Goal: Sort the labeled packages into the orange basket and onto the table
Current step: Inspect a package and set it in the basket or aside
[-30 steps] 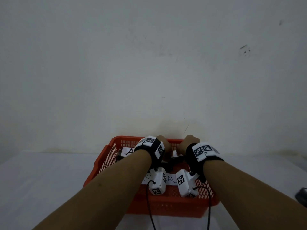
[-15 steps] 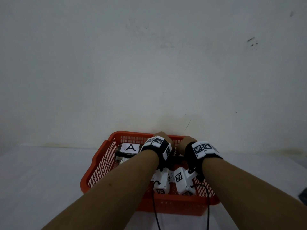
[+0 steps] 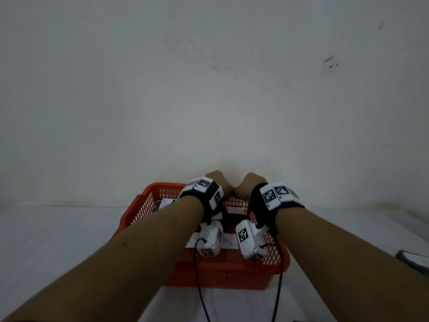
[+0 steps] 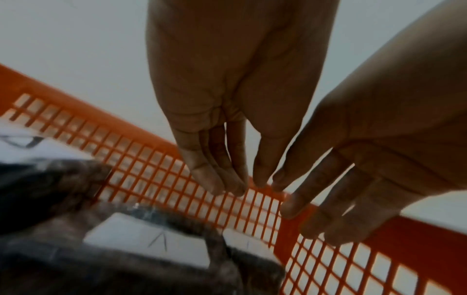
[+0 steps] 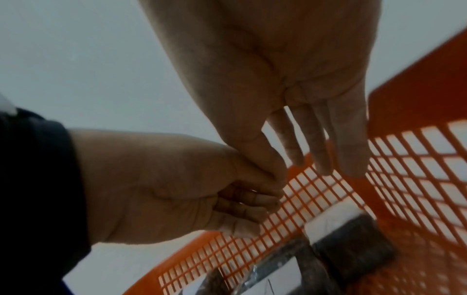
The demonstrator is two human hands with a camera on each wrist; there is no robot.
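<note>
An orange mesh basket (image 3: pixel 232 267) stands on the white table against the wall. Inside it lie dark packages with white labels: one marked A (image 4: pixel 146 241), one at the far left (image 3: pixel 167 202), one in the right corner (image 5: pixel 336 219). Both my hands hang side by side over the far rim (image 4: pixel 63 95). My left hand (image 3: pixel 218 180) points its fingers down at the rim with thumb close to them and holds nothing (image 4: pixel 237 185). My right hand (image 3: pixel 251 182) has straight fingers just above the mesh wall (image 5: pixel 316 163), also empty.
A paper sheet with writing (image 3: pixel 228 241) lies on the basket floor. A dark flat device (image 3: pixel 415 261) sits at the table's right edge. Cables (image 3: pixel 199 293) hang from the wrist cameras over the basket's near wall. The white wall (image 3: pixel 209 89) stands right behind the basket.
Both hands have moved forward and up from inside the basket to its far rim. The A label at the left is now mostly hidden behind my left wrist.
</note>
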